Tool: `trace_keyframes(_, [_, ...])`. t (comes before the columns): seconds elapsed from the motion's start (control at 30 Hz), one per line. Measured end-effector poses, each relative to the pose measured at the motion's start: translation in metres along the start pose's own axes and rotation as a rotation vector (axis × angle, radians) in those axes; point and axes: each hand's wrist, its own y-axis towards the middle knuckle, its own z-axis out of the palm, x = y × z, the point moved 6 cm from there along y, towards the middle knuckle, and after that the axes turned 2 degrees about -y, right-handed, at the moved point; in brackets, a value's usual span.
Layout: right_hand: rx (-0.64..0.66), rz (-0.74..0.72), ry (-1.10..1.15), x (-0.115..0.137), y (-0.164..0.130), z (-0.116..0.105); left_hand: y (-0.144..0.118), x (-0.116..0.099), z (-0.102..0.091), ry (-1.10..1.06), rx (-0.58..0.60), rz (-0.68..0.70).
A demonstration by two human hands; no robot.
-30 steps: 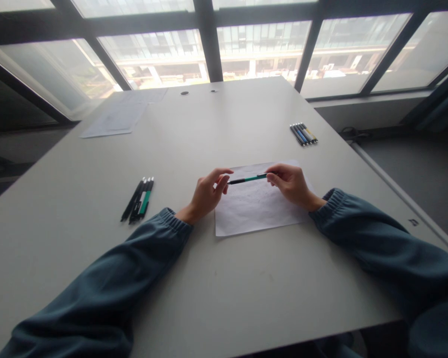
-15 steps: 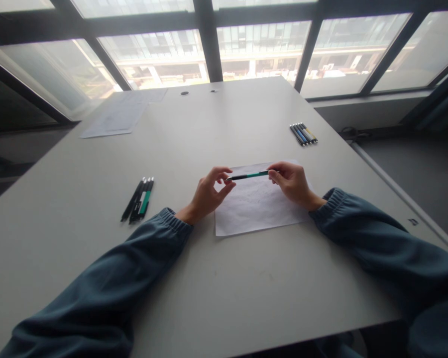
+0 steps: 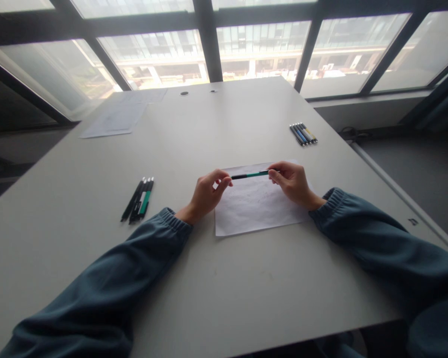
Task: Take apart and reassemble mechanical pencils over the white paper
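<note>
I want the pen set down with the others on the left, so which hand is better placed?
Probably the left hand: it already pinches the green-and-black pen and is nearer the black and green pens.

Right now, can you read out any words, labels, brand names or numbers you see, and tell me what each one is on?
No text here can be read.
White sheet of paper under the hands: faint marks, too blurred to read.
Green and black pen held between left hand and right hand: no legible label.
Far sheets of paper: too faint.
Pen groups: too small.
</note>
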Motion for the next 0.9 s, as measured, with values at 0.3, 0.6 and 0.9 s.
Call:
trace_keyframes(0.3, [-0.009, 0.004, 0.024, -0.0003, -0.0003, -0.0007, -0.0003, 0.0032, -0.0019, -0.011, 0.029, -0.053])
trace_keyframes(0.6, [-0.032, -0.005, 0.028, 0.0007, 0.0, -0.0019, 0.0006, -0.0024, -0.005, -0.042, -0.079, 0.058])
trace_keyframes(0.9, [-0.057, -0.004, 0.004, 0.0046, 0.0003, -0.0035, 0.0007, 0.0016, -0.0004, -0.045, -0.037, 0.04])
